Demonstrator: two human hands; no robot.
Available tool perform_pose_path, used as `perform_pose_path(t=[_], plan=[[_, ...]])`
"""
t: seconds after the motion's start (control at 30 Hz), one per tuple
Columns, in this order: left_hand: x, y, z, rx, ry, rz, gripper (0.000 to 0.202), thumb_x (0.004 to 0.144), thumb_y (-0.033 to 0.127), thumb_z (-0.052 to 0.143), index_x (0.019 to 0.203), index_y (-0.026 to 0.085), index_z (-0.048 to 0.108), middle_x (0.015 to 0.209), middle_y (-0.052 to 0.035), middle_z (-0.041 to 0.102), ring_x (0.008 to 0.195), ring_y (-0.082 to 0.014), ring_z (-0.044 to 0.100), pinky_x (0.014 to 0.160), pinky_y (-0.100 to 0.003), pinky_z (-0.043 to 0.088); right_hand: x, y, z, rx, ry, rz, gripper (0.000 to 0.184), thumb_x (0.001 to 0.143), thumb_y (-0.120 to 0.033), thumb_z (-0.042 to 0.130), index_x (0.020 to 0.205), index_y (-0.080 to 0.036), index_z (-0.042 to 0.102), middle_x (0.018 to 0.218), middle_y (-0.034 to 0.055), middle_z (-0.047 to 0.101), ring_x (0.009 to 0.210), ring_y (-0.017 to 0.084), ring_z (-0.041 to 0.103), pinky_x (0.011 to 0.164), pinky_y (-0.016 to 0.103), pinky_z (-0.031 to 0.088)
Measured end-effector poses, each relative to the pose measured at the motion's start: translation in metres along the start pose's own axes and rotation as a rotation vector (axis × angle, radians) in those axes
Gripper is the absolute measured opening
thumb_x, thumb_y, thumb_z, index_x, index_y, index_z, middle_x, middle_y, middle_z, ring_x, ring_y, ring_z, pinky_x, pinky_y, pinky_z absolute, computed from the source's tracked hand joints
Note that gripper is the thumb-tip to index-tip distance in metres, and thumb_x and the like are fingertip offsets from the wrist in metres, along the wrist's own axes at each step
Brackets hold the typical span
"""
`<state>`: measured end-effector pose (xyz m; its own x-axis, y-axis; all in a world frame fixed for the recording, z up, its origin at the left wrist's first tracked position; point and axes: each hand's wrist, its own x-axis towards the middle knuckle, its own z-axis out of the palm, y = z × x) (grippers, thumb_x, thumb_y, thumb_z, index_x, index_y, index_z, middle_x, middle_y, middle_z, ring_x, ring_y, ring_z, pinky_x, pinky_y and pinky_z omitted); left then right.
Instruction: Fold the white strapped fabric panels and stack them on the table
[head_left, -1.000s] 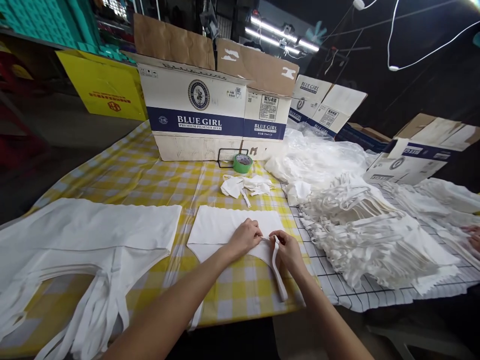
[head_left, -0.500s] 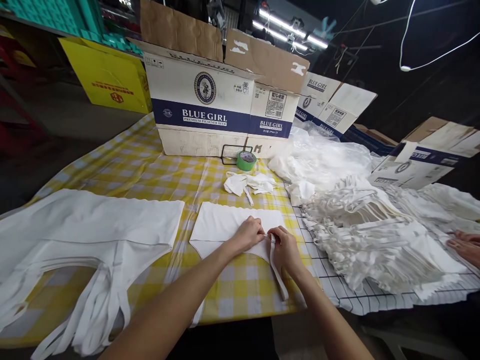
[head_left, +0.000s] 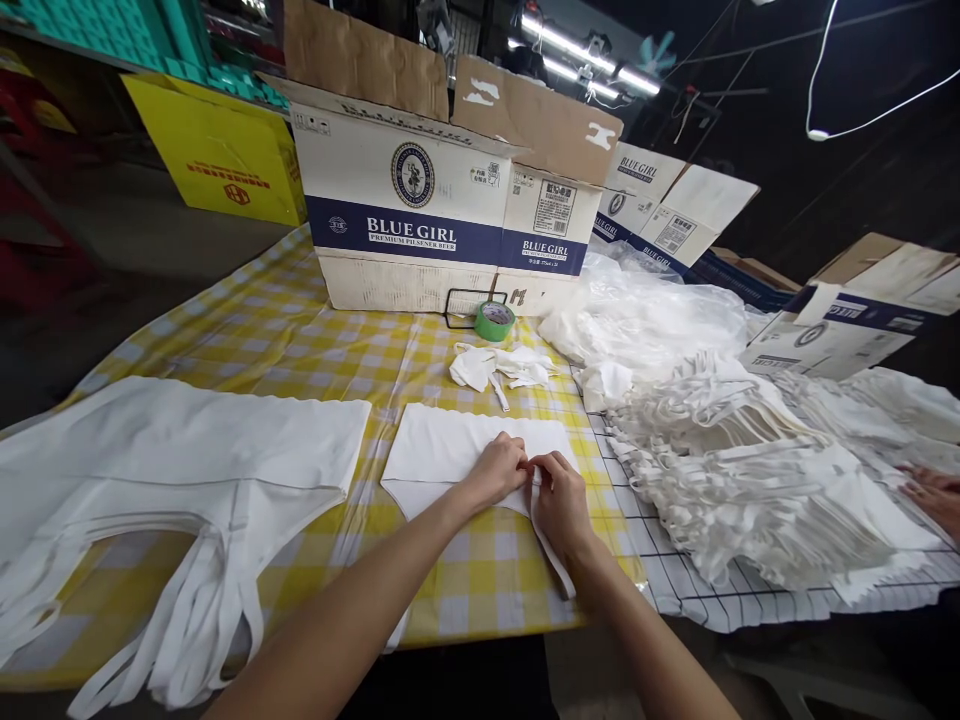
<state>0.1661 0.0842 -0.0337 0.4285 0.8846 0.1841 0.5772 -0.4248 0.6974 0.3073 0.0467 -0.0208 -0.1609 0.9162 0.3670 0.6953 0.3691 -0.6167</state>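
Note:
A white strappy top (head_left: pixel 439 445) lies flat on the yellow checked tablecloth (head_left: pixel 480 590) in front of me. My left hand (head_left: pixel 499 470) is closed in a pinch at the top's lower right edge. Right beside it, my right hand (head_left: pixel 559 500) pinches the same spot, where a white strap (head_left: pixel 551 555) joins and hangs down toward the table's front edge. The fingertips of both hands nearly meet; what lies exactly between them is hidden. Left of these hands rests a stack of similar white tops (head_left: pixel 187 430), their straps trailing over the front edge.
Small white fabric pieces (head_left: pixel 502 367) and a green tape roll (head_left: pixel 494 321) lie ahead, before a large beer carton (head_left: pixel 409 235). To the right are a heap of white garments (head_left: pixel 765 480), clear plastic bags (head_left: pixel 645 305) and another person's hand (head_left: pixel 934 495).
My right hand has shifted slightly left, closer to my left hand, and the strap moved with it. The left hand stays at the same place on the top.

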Motion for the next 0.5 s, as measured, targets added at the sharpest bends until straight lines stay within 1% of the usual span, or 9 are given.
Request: perform_pose_path(t=[0.07, 0.13, 0.2, 0.27, 0.33, 0.37, 0.43, 0.5], plan=[[0.000, -0.001, 0.002, 0.001, 0.010, -0.008, 0.018, 0.077, 0.017, 0.054, 0.063, 0.017, 0.065, 0.076, -0.0035, 0.059, 0.085, -0.0179, 0.048, 0.073, -0.026, 0.040, -0.001, 0.002, 0.001, 0.083, 0.011, 0.040, 0.027, 0.076, -0.009, 0.039, 0.081, -0.020, 0.063, 0.078, 0.0036, 0.059, 0.071, 0.016, 0.052, 0.066, 0.026, 0.039], [0.000, 0.000, 0.003, -0.002, 0.017, -0.011, 0.016, 0.076, 0.018, 0.055, 0.066, 0.018, 0.067, 0.076, -0.0032, 0.060, 0.086, -0.0179, 0.048, 0.074, -0.026, 0.040, -0.002, 0.005, 0.000, 0.232, 0.018, 0.118, 0.025, 0.074, -0.010, 0.042, 0.080, -0.020, 0.065, 0.077, 0.0026, 0.060, 0.072, 0.016, 0.053, 0.067, 0.027, 0.040], [-0.001, 0.001, 0.003, -0.007, 0.022, -0.010, 0.013, 0.076, 0.019, 0.057, 0.072, 0.019, 0.069, 0.077, -0.0024, 0.061, 0.087, -0.0179, 0.048, 0.075, -0.027, 0.040, -0.005, 0.008, -0.001, 0.374, 0.024, 0.199, 0.019, 0.075, -0.016, 0.047, 0.080, -0.019, 0.065, 0.078, 0.0028, 0.062, 0.075, 0.017, 0.054, 0.070, 0.028, 0.041], [-0.003, 0.003, 0.002, -0.007, 0.029, -0.006, 0.012, 0.076, 0.022, 0.059, 0.078, 0.021, 0.071, 0.079, -0.0019, 0.061, 0.088, -0.0180, 0.047, 0.077, -0.028, 0.040, -0.009, 0.010, -0.004, 0.479, 0.020, 0.283, 0.017, 0.076, -0.026, 0.053, 0.082, -0.017, 0.065, 0.078, 0.0039, 0.063, 0.075, 0.018, 0.055, 0.069, 0.029, 0.043], [-0.005, 0.004, 0.001, -0.004, 0.032, -0.001, 0.014, 0.077, 0.024, 0.059, 0.083, 0.022, 0.071, 0.082, -0.0018, 0.061, 0.089, -0.0181, 0.047, 0.080, -0.029, 0.040, -0.013, 0.010, -0.010, 0.617, -0.024, 0.410, 0.024, 0.077, -0.035, 0.056, 0.088, -0.016, 0.064, 0.074, 0.0039, 0.063, 0.068, 0.018, 0.056, 0.062, 0.029, 0.044], [-0.005, 0.005, 0.000, -0.001, 0.031, 0.002, 0.014, 0.077, 0.024, 0.059, 0.084, 0.022, 0.071, 0.083, -0.0020, 0.061, 0.090, -0.0182, 0.047, 0.081, -0.029, 0.040, -0.016, 0.010, -0.014, 0.720, -0.061, 0.492, 0.027, 0.076, -0.037, 0.058, 0.092, -0.016, 0.063, 0.072, 0.0032, 0.062, 0.065, 0.017, 0.056, 0.060, 0.028, 0.044], [-0.008, 0.007, -0.003, 0.005, 0.024, 0.006, 0.015, 0.078, 0.024, 0.058, 0.084, 0.022, 0.072, 0.083, -0.0026, 0.060, 0.091, -0.0183, 0.048, 0.082, -0.029, 0.040, -0.021, 0.007, -0.027, 0.943, -0.142, 0.641, 0.030, 0.075, -0.037, 0.062, 0.098, -0.018, 0.061, 0.070, 0.0019, 0.061, 0.064, 0.017, 0.057, 0.062, 0.029, 0.045], [-0.012, 0.009, -0.009, 0.015, 0.001, 0.024, 0.016, 0.077, 0.025, 0.058, 0.085, 0.021, 0.071, 0.084, -0.0032, 0.059, 0.091, -0.0186, 0.049, 0.082, -0.029, 0.040, -0.029, 0.003, -0.044, 1.097, -0.206, 0.716, 0.031, 0.077, -0.036, 0.061, 0.103, -0.019, 0.060, 0.072, 0.0016, 0.061, 0.067, 0.016, 0.058, 0.067, 0.030, 0.045]])
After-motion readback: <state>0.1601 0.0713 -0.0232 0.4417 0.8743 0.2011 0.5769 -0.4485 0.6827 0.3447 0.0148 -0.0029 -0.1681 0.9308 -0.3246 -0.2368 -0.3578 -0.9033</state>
